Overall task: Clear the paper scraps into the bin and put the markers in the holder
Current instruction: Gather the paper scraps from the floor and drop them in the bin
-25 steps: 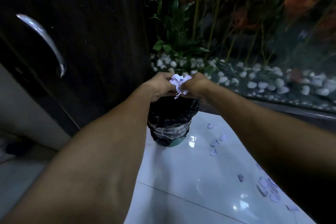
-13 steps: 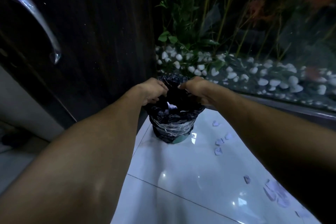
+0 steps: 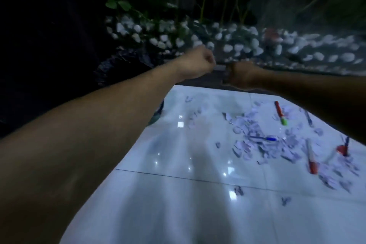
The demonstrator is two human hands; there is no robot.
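A glossy white tiled surface (image 3: 178,194) fills the lower half of the view, with dark grout lines crossing it. Behind it runs a band of white pebbles (image 3: 227,45) under green plant stems (image 3: 118,4), all blurred. At the surface's far left corner stands one bin lined with a crumpled black plastic bag (image 3: 122,65), mostly hidden by the left forearm and hard to make out in the dark.

Two bare forearms reach forward. The left hand (image 3: 200,63) is raised just right of the bin, fingers curled into a fist; nothing shows in it. The right hand (image 3: 241,75) is close beside it, also curled, but dim and blurred, so whether it grips anything cannot be told.

A heap of small pale lilac torn paper scraps (image 3: 263,140) lies on the right part of the surface, too many to count, with a few stray pieces nearer the middle and front.

Among the scraps lie at least four markers: a red marker with a green cap (image 3: 280,113) at the far side, a thin blue-tipped marker (image 3: 263,138) lying crosswise in the heap, a pale marker with a red cap (image 3: 311,157) nearer, and a dark blue marker (image 3: 346,145) at the right edge against something red.
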